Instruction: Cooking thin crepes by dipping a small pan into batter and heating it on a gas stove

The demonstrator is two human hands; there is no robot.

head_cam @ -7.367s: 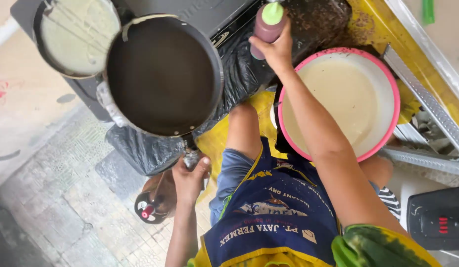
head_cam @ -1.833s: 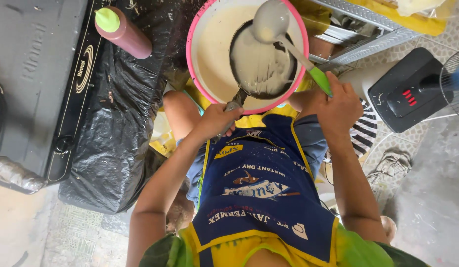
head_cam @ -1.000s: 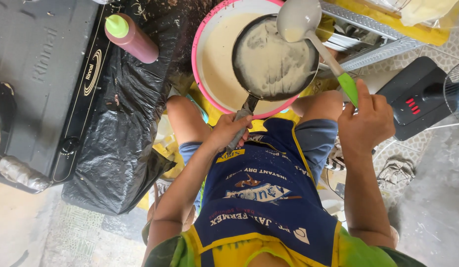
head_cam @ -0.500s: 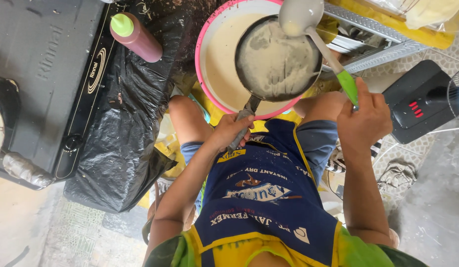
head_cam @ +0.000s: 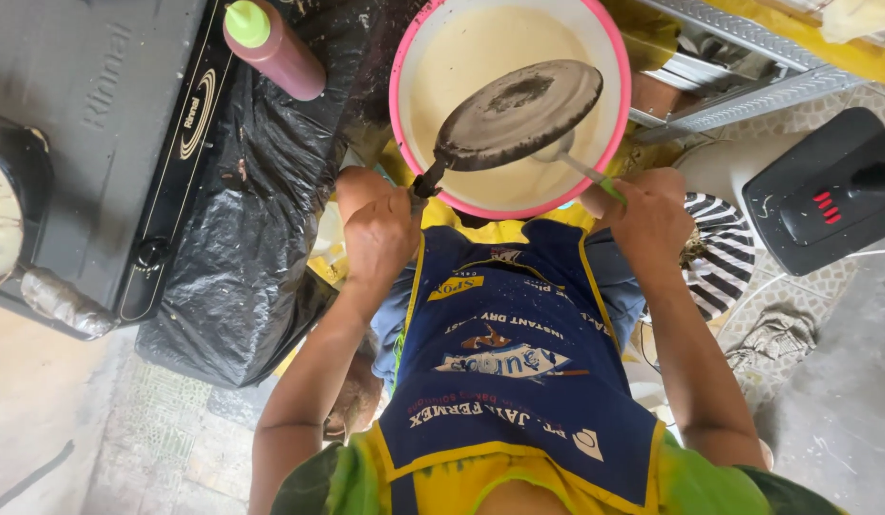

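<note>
Left hand (head_cam: 380, 238) gripping the handle of a dark pan (head_cam: 519, 113) tilted over the pink-rimmed batter bowl (head_cam: 603, 57), right hand (head_cam: 647, 215) closed on a green-handled ladle (head_cam: 585, 170) partly hidden beneath the pan.

pan (head_cam: 519, 113): dark, round, tilted, underside up, over basin | ladle (head_cam: 581, 168): green handle, bowl hidden behind pan | basin (head_cam: 414, 57): pink-rimmed, holds pale batter

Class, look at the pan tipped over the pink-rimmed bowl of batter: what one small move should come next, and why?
Probably level the pan. The left hand holds it tilted, underside showing, over the batter bowl, while the right hand keeps the ladle behind it. Any excess batter looks likely to be draining into the bowl.
</note>
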